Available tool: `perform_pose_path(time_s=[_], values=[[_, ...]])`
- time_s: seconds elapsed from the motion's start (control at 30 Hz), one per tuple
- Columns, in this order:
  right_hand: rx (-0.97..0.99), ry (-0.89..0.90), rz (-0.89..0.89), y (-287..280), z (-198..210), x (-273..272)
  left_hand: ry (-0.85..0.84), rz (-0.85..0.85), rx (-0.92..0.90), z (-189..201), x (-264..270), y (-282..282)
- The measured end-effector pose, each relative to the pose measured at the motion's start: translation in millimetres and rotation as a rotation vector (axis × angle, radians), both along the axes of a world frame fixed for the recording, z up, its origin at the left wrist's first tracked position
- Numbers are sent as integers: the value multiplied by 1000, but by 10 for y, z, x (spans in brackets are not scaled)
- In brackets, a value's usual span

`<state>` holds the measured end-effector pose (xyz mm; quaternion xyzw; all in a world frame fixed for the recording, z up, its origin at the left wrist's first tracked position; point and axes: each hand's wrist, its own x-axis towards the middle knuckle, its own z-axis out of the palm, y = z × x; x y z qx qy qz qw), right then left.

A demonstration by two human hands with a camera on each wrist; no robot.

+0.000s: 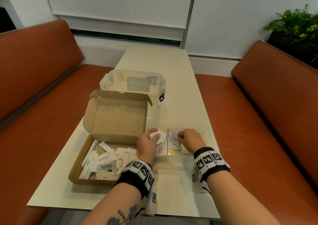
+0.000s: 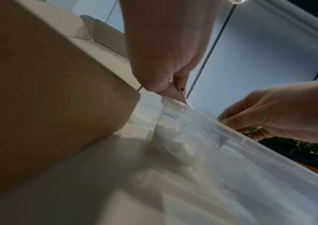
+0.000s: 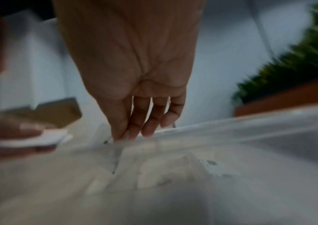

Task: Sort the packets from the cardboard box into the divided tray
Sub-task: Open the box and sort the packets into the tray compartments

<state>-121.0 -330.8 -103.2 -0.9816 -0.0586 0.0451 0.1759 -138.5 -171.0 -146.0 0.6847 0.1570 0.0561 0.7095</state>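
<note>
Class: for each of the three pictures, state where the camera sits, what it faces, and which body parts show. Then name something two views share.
Head: above, looking down at the brown cardboard box, clear plastic divided tray, both forearms.
Left wrist: low by the table, facing the left hand gripping white packets; right hand visible.
Right wrist: low, blurred, facing right-hand fingers at the tray rim.
Shared: tray, box.

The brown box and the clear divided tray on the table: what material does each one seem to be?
The brown open box looks like matt corrugated cardboard: dull tan faces, folded flaps. The clear divided tray seems glossy transparent plastic, since the table shows through its walls; glass looks less likely.
</note>
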Motion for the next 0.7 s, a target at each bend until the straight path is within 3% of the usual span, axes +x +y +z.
perform_pose_path(time_s=[0.1,0.23,0.5,0.7], values=[[-202,22,109,44,-71,34,8,0,14,-6,-4,-7],[-283,32,166,84,-188,75,10,-4,43,-5,7,-6],[-18,-89,58,67,-340,48,13,-24,62,-11,5,5],[-71,-47,57,101,-324,69,15,-19,107,10,-5,2]])
